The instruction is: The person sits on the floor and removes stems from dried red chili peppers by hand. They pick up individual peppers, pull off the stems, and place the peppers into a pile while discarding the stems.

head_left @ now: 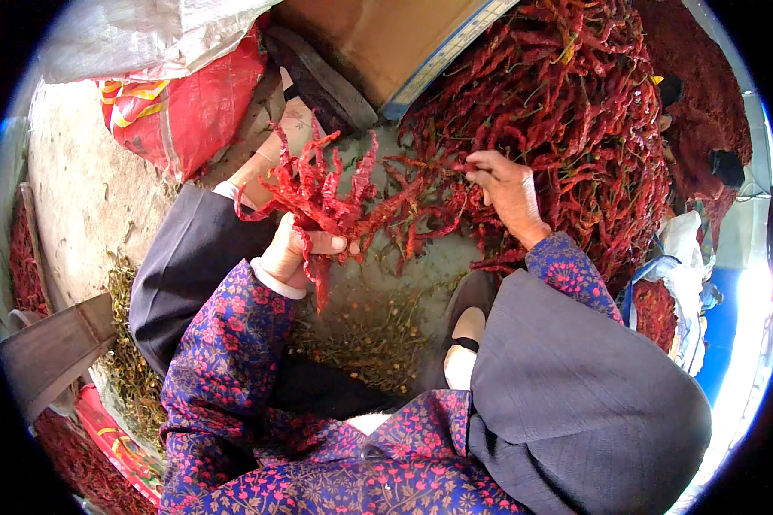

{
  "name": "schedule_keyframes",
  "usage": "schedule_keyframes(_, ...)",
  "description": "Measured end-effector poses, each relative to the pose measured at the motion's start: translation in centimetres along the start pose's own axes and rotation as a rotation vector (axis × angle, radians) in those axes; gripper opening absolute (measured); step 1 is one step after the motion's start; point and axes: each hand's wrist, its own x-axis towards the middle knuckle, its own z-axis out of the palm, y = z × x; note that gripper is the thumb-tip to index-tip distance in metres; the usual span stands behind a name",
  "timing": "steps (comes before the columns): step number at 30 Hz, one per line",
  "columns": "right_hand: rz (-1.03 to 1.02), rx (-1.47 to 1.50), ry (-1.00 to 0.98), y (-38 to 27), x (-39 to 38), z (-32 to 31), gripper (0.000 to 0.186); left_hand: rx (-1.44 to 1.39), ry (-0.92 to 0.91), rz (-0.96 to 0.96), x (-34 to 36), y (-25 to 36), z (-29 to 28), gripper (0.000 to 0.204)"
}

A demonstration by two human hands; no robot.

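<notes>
My left hand (294, 255) is closed round a bunch of dried red chili peppers (322, 193). Their tips fan out above my fingers, and one hangs down below the hand. To the right, my right hand (511, 196) pinches at a red chili pepper, thumb and forefinger together, by the edge of a big heap of dried chili peppers (584, 129). Loose chilies (416, 219) lie between the two hands. Just what part of the chili the right fingertips grip is partly hidden.
Stems and plant scraps (361, 343) cover the ground between my feet. A cardboard box (378, 39) stands ahead, beside a red woven sack (185, 112) under a whitish sheet (137, 39). A white bag (683, 249) with red contents is at right; a wooden bar (56, 352) lies left.
</notes>
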Motion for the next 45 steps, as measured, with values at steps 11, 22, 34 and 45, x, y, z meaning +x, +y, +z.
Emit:
schedule_keyframes(11,0.207,0.598,-0.025,-2.4,1.1,-2.0,0.021,-0.121,-0.043,0.052,-0.2,0.1,0.4,0.047)
schedule_keyframes(22,0.147,0.806,-0.054,-2.2,0.9,-2.5,0.023,-0.157,0.009,0.149,0.0,-0.2,0.1,0.041)
schedule_keyframes(34,0.133,0.472,-0.254,-5.6,-1.0,1.5,0.012,-0.165,0.071,0.138,-0.2,0.0,0.7,0.044)
schedule_keyframes(45,0.247,0.488,-0.463,-8.4,-1.3,6.9,0.008,-0.024,-0.120,0.071,0.0,-0.2,3.1,0.047)
